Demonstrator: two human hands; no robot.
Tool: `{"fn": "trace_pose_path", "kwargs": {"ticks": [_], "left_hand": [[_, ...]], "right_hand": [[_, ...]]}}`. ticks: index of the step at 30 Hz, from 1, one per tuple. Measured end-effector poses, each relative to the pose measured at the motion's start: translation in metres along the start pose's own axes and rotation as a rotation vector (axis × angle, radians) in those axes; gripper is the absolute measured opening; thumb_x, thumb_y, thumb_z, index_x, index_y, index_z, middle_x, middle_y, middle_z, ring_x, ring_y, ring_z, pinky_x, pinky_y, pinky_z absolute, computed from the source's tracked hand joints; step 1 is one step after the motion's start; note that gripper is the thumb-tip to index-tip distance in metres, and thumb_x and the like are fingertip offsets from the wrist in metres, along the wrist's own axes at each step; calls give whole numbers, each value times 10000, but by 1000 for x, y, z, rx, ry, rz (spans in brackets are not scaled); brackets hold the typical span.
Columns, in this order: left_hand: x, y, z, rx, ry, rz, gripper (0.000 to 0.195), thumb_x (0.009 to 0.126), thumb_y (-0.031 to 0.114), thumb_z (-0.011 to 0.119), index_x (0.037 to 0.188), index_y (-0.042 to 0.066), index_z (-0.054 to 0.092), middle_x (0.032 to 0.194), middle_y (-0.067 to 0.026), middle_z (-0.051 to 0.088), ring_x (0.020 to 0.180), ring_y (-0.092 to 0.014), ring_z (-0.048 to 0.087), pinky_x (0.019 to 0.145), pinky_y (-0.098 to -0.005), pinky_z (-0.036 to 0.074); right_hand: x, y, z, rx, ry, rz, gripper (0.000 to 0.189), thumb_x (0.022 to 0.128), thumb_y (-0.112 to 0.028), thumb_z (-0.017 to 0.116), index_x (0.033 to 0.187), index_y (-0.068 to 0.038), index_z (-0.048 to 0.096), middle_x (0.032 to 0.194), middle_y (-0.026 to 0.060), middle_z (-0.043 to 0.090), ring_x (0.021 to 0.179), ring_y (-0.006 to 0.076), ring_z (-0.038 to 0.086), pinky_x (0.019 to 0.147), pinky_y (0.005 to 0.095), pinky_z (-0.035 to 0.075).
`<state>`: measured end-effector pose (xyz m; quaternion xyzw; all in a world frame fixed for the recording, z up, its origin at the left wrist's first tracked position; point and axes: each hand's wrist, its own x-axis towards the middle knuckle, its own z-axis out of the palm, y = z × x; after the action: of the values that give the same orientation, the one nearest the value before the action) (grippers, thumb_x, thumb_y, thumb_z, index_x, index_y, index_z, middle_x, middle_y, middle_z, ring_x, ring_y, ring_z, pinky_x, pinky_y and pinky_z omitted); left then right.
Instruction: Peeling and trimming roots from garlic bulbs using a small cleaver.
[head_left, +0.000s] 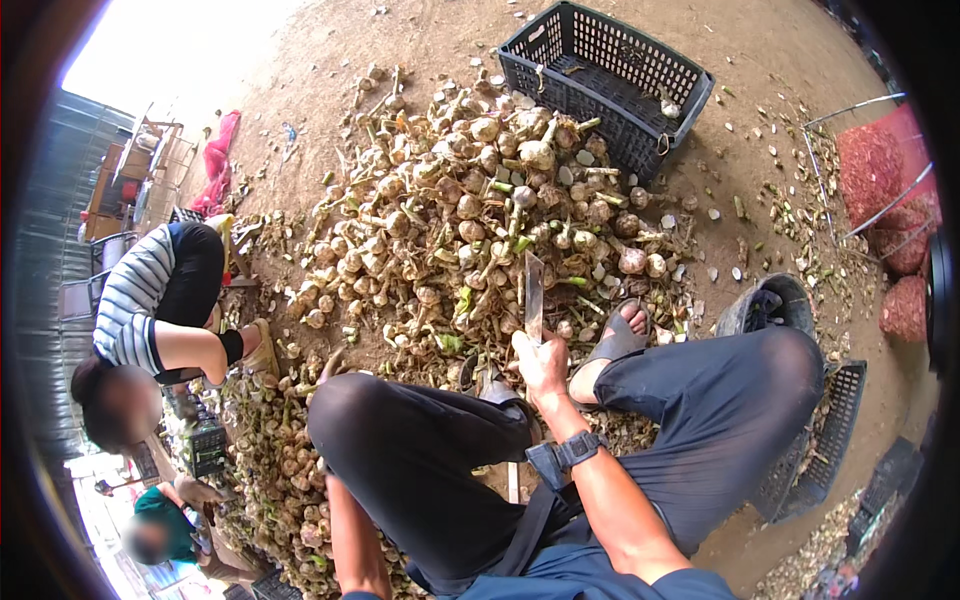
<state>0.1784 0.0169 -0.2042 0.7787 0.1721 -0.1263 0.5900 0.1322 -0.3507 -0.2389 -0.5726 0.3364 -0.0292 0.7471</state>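
My right hand (541, 366) is closed around the handle of a knife between my knees. Its flat metal blade (534, 296) points away from me, over a large heap of garlic bulbs (450, 202) with dry stems and roots. Only my left forearm (356, 536) shows; the left hand is hidden behind my bent left knee. More garlic bulbs (289, 480) lie in a second heap beside that knee. My sandalled foot (619, 334) is at the near edge of the large heap, right of the knife.
A black plastic crate (607, 112) stands beyond the heap, a bucket (795, 296) and another crate (836, 442) by my right knee. Red mesh sacks (874, 172) are at the far right. Two co-workers are at the left, one in a striped shirt (135, 292). Trimmings litter the ground.
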Motion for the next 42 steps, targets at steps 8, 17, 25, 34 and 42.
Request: {"fn": "trace_pose_path", "kwargs": {"ticks": [8, 17, 25, 34, 42], "left_hand": [[145, -12, 175, 907, 45, 28, 815, 770, 375, 814, 1405, 16, 451, 1241, -262, 628, 1128, -392, 627, 943, -431, 510], [139, -16, 162, -187, 43, -161, 368, 852, 278, 759, 1108, 25, 678, 1125, -68, 690, 929, -142, 643, 768, -313, 550], [56, 147, 98, -558, -372, 103, 478, 898, 344, 651, 1256, 29, 617, 1134, -60, 674, 1020, -170, 622, 876, -301, 501], [-91, 290, 110, 76, -505, 493, 539, 782, 196, 786, 1245, 28, 566, 1045, -26, 660, 878, -94, 618, 781, -250, 523], [-104, 209, 160, 123, -379, 616, 886, 753, 95, 827, 1487, 35, 336, 1159, -77, 653, 993, -136, 631, 873, -308, 540]], "right_hand": [[20, 8, -17, -103, 85, -16, 290, 920, -205, 690, 776, 39, 626, 630, 51, 610, 517, 145, 637, 479, 289, 532], [15, -2, -11, -67, 44, -11, 255, 916, -191, 696, 794, 24, 633, 667, 41, 640, 553, 122, 637, 509, 286, 537], [-14, -58, 0, -148, 53, -255, 258, 885, -208, 704, 745, -7, 623, 602, 90, 587, 541, 184, 584, 534, 373, 434], [-92, -167, 0, -433, -36, -904, 231, 717, -159, 763, 833, -55, 592, 806, 138, 605, 672, 363, 627, 586, 431, 503], [-100, -168, -32, -635, -70, -1055, 298, 631, -147, 718, 859, -34, 563, 852, 147, 583, 702, 359, 611, 590, 428, 480]]}}
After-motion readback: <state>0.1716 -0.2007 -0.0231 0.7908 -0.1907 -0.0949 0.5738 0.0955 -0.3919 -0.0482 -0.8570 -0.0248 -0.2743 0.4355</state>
